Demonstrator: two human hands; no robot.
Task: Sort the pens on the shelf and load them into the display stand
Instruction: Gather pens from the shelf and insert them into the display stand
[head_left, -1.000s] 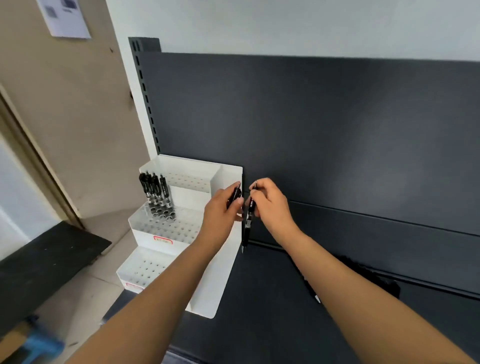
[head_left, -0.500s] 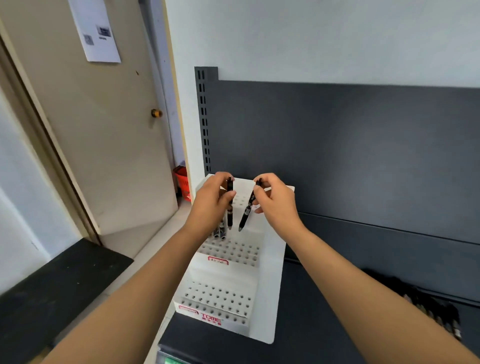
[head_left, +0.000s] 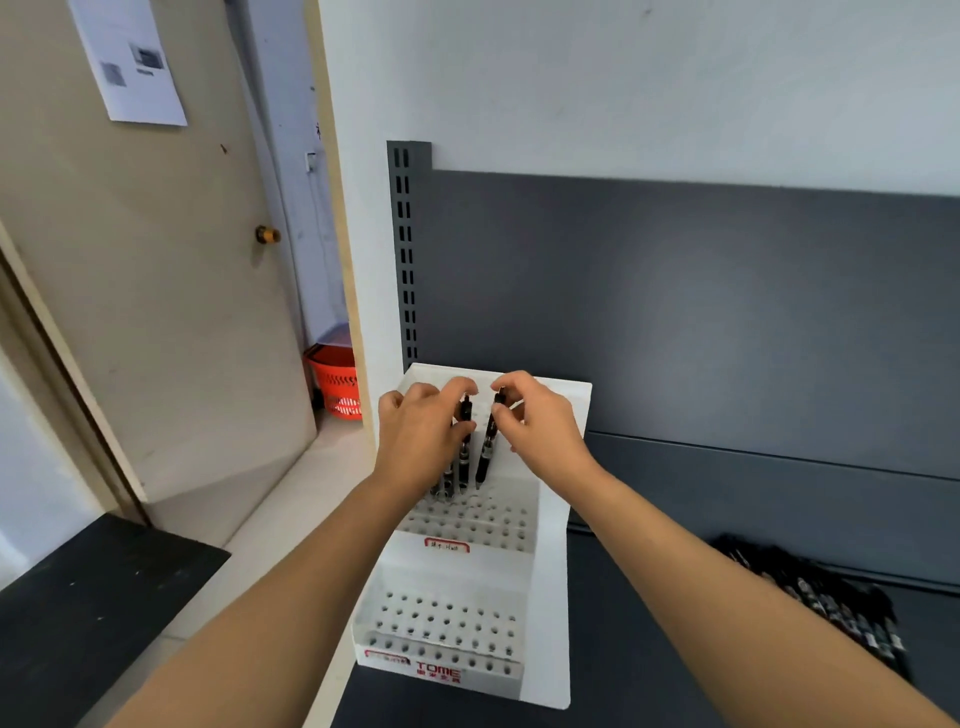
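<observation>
Pens in hand: left pen (head_left: 465, 413) pinched by left hand (head_left: 421, 439), right pen (head_left: 487, 447) pinched by right hand (head_left: 540, 431). Both tip-down over middle tier of display stand (head_left: 553, 597), beside seated pens (head_left: 448, 480). Likely slips: tip missing hole and skidding; left knuckles toppling seated pens. Loose pile (head_left: 831, 603) on shelf (head_left: 623, 649), right.

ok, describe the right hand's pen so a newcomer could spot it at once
Find the white tiered display stand at the left end of the dark shelf; two hands meet over its middle tier. The right hand pinches the top of a black pen. It is the rightmost pen there and leans, while the left hand's pen and the slotted pens stand nearly upright.
</observation>
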